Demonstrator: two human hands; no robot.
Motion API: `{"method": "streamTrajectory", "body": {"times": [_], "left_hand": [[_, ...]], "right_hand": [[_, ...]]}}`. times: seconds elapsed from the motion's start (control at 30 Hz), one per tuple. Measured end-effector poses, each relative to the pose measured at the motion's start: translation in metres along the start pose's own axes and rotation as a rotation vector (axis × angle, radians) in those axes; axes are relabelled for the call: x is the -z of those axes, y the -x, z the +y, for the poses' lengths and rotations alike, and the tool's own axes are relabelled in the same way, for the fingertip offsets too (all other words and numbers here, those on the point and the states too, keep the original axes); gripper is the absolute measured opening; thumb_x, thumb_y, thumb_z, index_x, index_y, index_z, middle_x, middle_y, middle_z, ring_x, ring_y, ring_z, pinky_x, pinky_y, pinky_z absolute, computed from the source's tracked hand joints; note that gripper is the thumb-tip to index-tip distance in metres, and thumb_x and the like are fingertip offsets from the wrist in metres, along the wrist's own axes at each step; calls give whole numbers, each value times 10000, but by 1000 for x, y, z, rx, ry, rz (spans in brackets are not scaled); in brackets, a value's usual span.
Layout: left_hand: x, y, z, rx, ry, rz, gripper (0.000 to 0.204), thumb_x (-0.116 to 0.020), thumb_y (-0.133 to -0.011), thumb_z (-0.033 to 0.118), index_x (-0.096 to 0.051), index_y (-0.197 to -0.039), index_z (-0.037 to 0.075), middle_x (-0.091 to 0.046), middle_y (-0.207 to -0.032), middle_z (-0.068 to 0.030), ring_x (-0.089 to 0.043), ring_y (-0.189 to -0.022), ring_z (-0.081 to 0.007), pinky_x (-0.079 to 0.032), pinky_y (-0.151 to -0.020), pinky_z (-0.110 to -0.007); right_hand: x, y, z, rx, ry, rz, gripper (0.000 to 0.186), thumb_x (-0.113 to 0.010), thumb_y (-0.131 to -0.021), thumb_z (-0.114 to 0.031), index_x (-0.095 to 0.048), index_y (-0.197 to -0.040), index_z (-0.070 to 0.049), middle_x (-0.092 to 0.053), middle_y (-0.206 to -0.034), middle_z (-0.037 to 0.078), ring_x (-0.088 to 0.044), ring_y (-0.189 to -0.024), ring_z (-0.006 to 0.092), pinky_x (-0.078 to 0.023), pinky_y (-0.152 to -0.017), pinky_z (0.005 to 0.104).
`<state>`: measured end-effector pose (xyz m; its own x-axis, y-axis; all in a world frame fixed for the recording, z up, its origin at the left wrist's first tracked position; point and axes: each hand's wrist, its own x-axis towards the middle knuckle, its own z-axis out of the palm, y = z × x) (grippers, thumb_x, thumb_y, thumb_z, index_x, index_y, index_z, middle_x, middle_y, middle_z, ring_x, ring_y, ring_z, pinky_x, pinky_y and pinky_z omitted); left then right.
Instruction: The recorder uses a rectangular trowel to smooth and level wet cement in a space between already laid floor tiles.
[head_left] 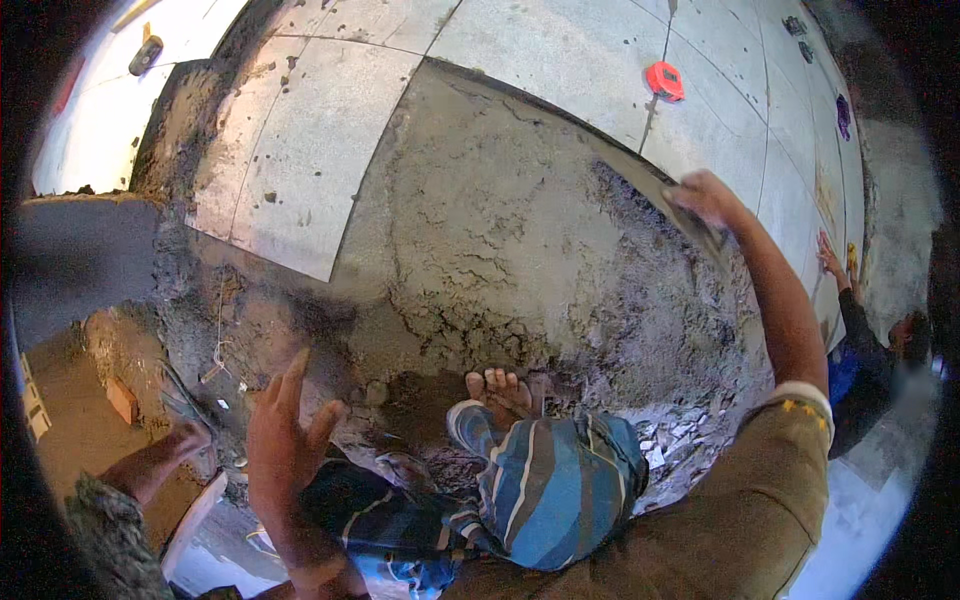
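While the left hand hangs with fingers apart, the right hand curls at the edge of a floor tile; its grip cannot be determined. Wet cement lies before the bare foot; markings on the red tape measure are unreadable.

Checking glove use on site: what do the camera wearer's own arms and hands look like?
The left hand and right hand are bare, without gloves. The right arm has an olive-brown sleeve with a pale cuff edge and yellow star shapes. The left sleeve can't be made out.
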<state>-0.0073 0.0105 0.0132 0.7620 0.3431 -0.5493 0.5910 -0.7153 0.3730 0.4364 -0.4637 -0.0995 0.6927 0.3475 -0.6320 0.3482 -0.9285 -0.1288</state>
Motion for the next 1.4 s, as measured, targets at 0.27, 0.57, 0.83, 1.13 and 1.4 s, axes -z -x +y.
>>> {"method": "streamTrajectory", "body": {"times": [0.27,0.57,0.83,1.13,1.4], "left_hand": [[-4,41,-28,40,5,16,663,-757,-850,257,-498,-1431,69,-597,-1330,-247,-574,-1210,-445,-469,-1010,-466],[-11,32,-27,-57,102,23,688,-761,-855,242,-477,-1452,54,-604,-1320,-229,-606,-1198,-388,-484,-997,-460],[1,45,-7,21,139,28,664,-749,-863,221,-488,-1444,36,-610,-1329,-213,-591,-1231,-375,-460,-1042,-444],[-12,39,-64,-170,390,-82,777,-795,-869,209,-404,-1540,186,-381,-1580,-166,-453,-1381,-353,-484,-1045,-502],[15,31,37,-11,-183,-51,630,-706,-939,184,-448,-1509,110,-581,-1377,-236,-605,-1215,-359,-502,-967,-457]], "right_hand": [[-72,72,-58,156,-64,466,496,-676,-914,-499,-703,-1097,-39,-695,-863,226,-693,-801,364,-528,-756,457],[-83,-43,-237,412,-86,330,463,-618,-938,-482,-679,-1129,-65,-709,-972,210,-676,-921,431,-538,-795,526],[-58,-59,-207,456,176,398,440,-594,-948,-500,-655,-1036,-73,-682,-838,205,-682,-827,400,-528,-735,527],[-140,39,-200,341,-196,176,432,-601,-932,-479,-688,-1124,-102,-708,-990,200,-677,-950,396,-537,-784,537],[-225,286,57,-844,-195,666,420,-586,-957,-439,-635,-1039,-30,-694,-947,269,-681,-880,450,-540,-767,546]]}}
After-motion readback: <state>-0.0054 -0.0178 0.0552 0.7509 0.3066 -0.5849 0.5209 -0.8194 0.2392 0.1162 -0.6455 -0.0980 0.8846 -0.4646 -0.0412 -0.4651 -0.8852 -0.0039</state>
